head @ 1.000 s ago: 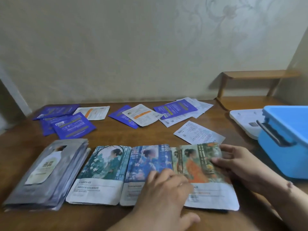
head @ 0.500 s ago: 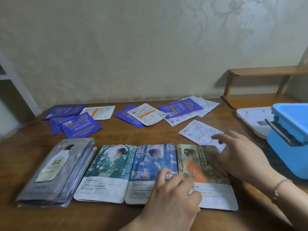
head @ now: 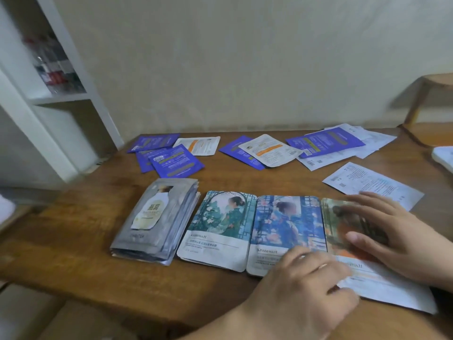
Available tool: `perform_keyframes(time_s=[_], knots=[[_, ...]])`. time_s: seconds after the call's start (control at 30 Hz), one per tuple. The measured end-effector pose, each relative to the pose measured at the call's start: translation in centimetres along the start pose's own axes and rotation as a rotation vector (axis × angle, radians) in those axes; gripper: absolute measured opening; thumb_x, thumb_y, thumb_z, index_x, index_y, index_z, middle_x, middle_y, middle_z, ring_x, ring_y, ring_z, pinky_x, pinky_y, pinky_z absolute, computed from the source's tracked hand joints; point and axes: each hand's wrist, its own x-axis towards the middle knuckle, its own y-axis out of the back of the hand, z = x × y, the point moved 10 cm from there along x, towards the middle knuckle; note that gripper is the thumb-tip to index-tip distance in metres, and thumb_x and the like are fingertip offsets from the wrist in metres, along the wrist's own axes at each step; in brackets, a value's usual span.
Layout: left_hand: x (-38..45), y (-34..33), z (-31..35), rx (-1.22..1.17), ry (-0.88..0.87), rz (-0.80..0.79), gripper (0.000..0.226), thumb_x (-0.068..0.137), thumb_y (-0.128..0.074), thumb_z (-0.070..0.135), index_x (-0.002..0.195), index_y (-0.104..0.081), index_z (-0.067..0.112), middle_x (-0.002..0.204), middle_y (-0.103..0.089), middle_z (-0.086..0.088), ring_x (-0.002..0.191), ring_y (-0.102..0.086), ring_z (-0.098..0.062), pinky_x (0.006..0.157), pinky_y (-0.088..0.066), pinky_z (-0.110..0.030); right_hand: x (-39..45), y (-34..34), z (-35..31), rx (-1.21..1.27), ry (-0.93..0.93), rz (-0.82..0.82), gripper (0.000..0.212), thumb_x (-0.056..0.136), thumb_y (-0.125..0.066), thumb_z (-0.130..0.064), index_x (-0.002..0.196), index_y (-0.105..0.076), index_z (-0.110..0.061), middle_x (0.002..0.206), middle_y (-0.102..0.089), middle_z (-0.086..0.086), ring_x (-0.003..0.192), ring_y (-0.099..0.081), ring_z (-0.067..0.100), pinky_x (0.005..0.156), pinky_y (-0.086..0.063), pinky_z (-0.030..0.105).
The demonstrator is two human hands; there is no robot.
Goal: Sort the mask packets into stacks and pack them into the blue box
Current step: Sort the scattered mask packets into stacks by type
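Near the table's front lie a grey packet stack [head: 157, 222], a green picture packet [head: 218, 227], a blue picture packet [head: 284, 229] and an orange picture packet [head: 343, 231], side by side. My left hand [head: 308, 285] rests with loosely curled fingers on the lower edges of the blue and orange packets. My right hand [head: 389, 234] lies flat on the orange packet with fingers spread. Purple packets [head: 176, 163] and white packets [head: 269, 150] are scattered along the back. One white packet [head: 372, 185] lies just beyond my right hand. The blue box is out of view.
A white shelf unit [head: 49, 99] stands at the left. A wooden rack [head: 431, 106] sits at the back right corner. A white object [head: 445, 158] shows at the right edge. The table's front edge [head: 147, 315] runs below my left hand.
The view has swung left, so the blue box has left the frame and the shelf has come in. My right hand has settled flat onto the orange packet. My left hand stays put.
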Motion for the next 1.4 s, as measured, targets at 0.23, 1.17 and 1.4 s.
perform_keyframes(time_s=[0.23,1.17,1.4], knots=[[-6.2,2.8,-8.2,0.153,0.205,-0.106,0.029,0.08,-0.072,0.04,0.105,-0.069,0.025,0.121,-0.062,0.006,0.116,-0.052,-0.014,0.096,-0.043,-0.036,3.8,-0.4,-6.2,0.012,0.087,-0.067,0.065,0.08,-0.039,-0.08,0.133,-0.049,-0.044,0.14,-0.043,-0.024,0.13,-0.04,-0.001,0.103,-0.035,0.024],[-0.7,-2.3,-16.8,-1.473,1.223,0.197,0.04,0.081,-0.069,0.042,0.11,-0.069,0.015,0.109,-0.073,-0.001,0.105,-0.067,-0.01,0.096,-0.05,-0.026,20.8,-6.1,-5.5,-0.645,0.279,-0.059,0.011,0.078,-0.07,-0.025,0.072,-0.066,-0.017,0.077,-0.071,0.002,0.07,-0.068,0.025,0.049,-0.042,0.03],[2.1,-6.4,-20.0,-2.242,1.46,0.706,0.074,0.09,-0.048,0.065,0.12,-0.05,-0.003,0.11,-0.056,-0.024,0.097,-0.056,-0.036,0.098,-0.046,-0.047,14.2,2.9,-10.9,-0.383,0.411,0.605,0.02,0.075,-0.056,-0.016,0.055,-0.053,-0.017,0.049,-0.049,0.001,0.036,-0.039,0.026,0.035,-0.028,0.023]])
